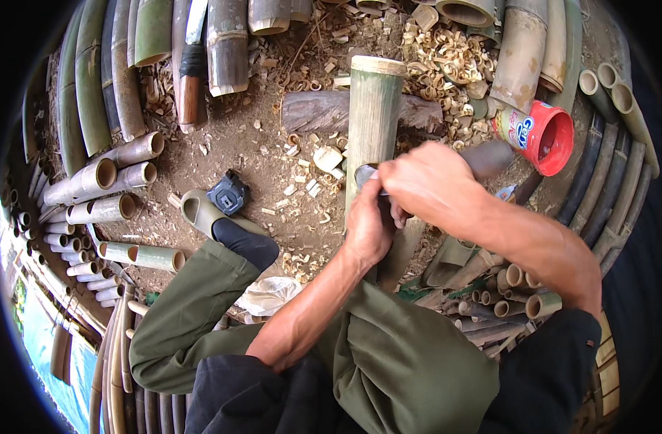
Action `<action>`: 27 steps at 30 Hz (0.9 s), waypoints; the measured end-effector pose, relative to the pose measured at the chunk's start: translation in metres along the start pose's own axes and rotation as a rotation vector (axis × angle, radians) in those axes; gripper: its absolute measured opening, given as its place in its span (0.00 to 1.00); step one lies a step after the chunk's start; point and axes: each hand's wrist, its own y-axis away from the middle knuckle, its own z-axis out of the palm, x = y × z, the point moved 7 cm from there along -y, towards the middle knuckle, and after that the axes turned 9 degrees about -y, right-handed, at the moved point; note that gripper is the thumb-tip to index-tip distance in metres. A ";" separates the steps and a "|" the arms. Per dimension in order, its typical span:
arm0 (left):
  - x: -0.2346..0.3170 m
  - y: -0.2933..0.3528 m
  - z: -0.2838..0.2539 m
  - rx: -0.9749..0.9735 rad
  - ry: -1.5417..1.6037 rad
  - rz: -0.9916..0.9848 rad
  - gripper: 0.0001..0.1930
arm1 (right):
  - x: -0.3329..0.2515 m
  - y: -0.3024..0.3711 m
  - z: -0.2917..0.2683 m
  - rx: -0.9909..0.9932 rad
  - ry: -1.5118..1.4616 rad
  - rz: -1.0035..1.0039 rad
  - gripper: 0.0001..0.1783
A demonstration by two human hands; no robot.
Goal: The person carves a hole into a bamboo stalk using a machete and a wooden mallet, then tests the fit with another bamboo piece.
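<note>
A pale, scraped bamboo tube (374,108) stretches away in front of me, its far end resting on a dark log (316,111). At its near part, my left hand (367,224) is closed, thumb beside a short grey metal edge (364,173). My right hand (432,177) makes a fist right against the left fingers; what it grips is mostly hidden. Beyond that fist sticks out a dark grey rounded thing (488,159), blurred, whose kind I cannot make out.
Curled shavings (454,58) heap at the far right near a red tub (552,141) lying tipped. A wooden-handled knife (192,72) lies far left, among bamboo lengths (128,72). By my sandalled left foot (248,246) sits a dark blue device (228,194). Cut bamboo pieces (541,304) stack at right.
</note>
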 end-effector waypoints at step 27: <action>0.141 0.090 -0.044 0.293 -2.040 0.175 0.18 | -0.050 -0.042 0.102 0.425 -2.308 0.239 0.24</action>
